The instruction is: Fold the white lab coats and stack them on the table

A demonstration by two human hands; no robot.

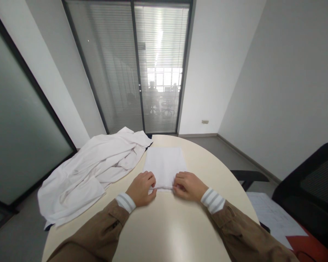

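A white cloth [165, 162], folded into a flat rectangle, lies near the far middle of the round table. At its near left corner, my left hand [142, 187] has its fingers curled over the cloth's edge, with the thumb below. My right hand [190, 185] grips the near right corner in the same way. Between the two hands the near edge looks slightly raised or rolled. What the fingertips do underneath is hidden.
A crumpled heap of white fabric [93, 171] covers the left side of the cream table [164, 233] and hangs over its edge. At the right stands a black mesh chair [314, 182], near papers [276, 214] and a red item [311, 247]. Glass doors [161, 72] stand behind.
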